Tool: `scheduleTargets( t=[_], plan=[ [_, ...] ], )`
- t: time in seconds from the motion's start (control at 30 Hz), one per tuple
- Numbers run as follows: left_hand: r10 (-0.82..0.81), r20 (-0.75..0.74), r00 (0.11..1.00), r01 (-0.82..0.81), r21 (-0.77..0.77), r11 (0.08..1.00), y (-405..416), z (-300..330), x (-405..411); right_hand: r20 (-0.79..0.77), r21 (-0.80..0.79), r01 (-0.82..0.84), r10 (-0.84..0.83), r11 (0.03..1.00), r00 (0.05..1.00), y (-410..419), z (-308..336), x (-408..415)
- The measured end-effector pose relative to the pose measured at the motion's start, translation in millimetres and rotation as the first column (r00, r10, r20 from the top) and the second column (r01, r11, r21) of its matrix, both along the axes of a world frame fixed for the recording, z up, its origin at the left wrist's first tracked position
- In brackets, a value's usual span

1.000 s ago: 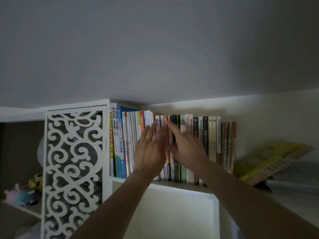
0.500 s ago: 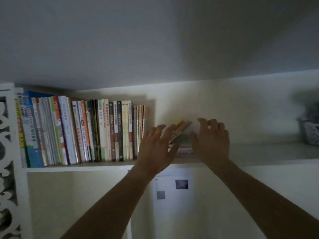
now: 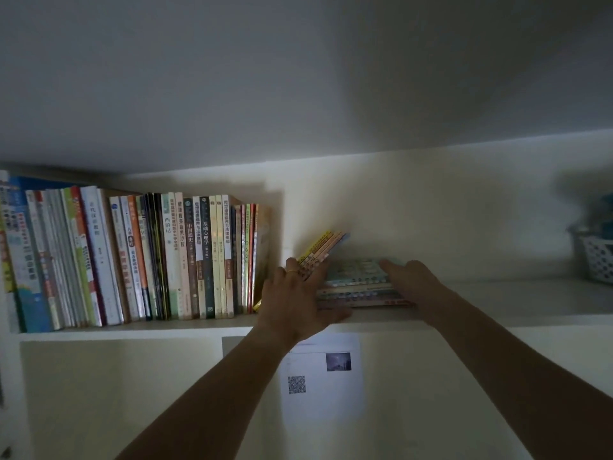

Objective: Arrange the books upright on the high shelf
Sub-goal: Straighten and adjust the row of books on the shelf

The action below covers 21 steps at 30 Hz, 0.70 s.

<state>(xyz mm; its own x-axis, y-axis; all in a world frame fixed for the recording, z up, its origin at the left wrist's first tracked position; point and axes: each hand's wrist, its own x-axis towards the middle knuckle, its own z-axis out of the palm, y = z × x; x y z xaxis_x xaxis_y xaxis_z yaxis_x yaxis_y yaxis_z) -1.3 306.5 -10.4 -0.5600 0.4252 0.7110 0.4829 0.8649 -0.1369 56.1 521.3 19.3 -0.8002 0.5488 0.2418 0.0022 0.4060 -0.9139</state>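
A long row of upright books (image 3: 139,260) fills the left part of the high shelf (image 3: 497,313). To its right several thin books (image 3: 323,249) lean at a slant, and beside them a low stack of flat books (image 3: 358,287) lies on the shelf. My left hand (image 3: 298,293), with a ring on one finger, lies with straight fingers against the leaning books and its thumb under the stack's left end. My right hand (image 3: 411,280) rests flat on the right end of the flat stack, fingers reaching over its top cover.
A white perforated basket (image 3: 597,260) stands at the far right of the shelf. Below the shelf a white sheet with a QR code (image 3: 323,373) is stuck to the wall. The ceiling hangs close above the books.
The view swung right from the upright row. Both hands left the upright books, reached the leaning and flat books, and now touch them.
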Motion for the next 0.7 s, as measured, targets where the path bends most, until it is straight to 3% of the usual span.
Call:
scheduleTargets(
  t=[0.17,0.23,0.3,0.37,0.47,0.63,0.7],
  plan=[
    [-0.003,-0.057,0.998,0.004,0.021,1.000,-1.2,4.7,-3.7,-0.188,-0.103,-0.042,0.022,0.994,0.982,-21.7,29.2,-12.3],
    [-0.022,-0.051,0.998,0.028,0.109,0.994,-2.4,4.9,-8.1,-0.306,0.025,-0.059,0.064,0.998,0.950,-44.4,54.3,-13.5],
    [0.006,-0.078,0.997,0.019,0.306,0.952,-4.8,8.1,-10.7,-0.381,0.211,-0.100,0.176,0.972,0.907,-70.0,76.2,-21.2],
    [0.073,-0.021,0.997,-0.054,0.480,0.876,-7.7,14.4,-10.3,-0.368,0.350,-0.220,0.350,0.910,0.862,-96.3,84.0,-31.2],
    [0.102,0.017,0.995,-0.094,0.559,0.824,-9.1,16.8,-11.3,-0.323,0.364,-0.304,0.425,0.880,0.846,-116.4,74.9,-47.4],
    [-0.191,-0.093,0.977,0.207,0.605,0.769,-19.3,14.7,-0.7,-0.264,0.439,-0.407,0.548,0.801,0.794,-115.9,55.0,-55.0],
    [-0.153,-0.174,0.973,0.226,0.565,0.793,-28.0,17.5,3.2,-0.253,0.495,-0.396,0.565,0.773,0.786,-118.8,56.2,-60.7]
  ],
)
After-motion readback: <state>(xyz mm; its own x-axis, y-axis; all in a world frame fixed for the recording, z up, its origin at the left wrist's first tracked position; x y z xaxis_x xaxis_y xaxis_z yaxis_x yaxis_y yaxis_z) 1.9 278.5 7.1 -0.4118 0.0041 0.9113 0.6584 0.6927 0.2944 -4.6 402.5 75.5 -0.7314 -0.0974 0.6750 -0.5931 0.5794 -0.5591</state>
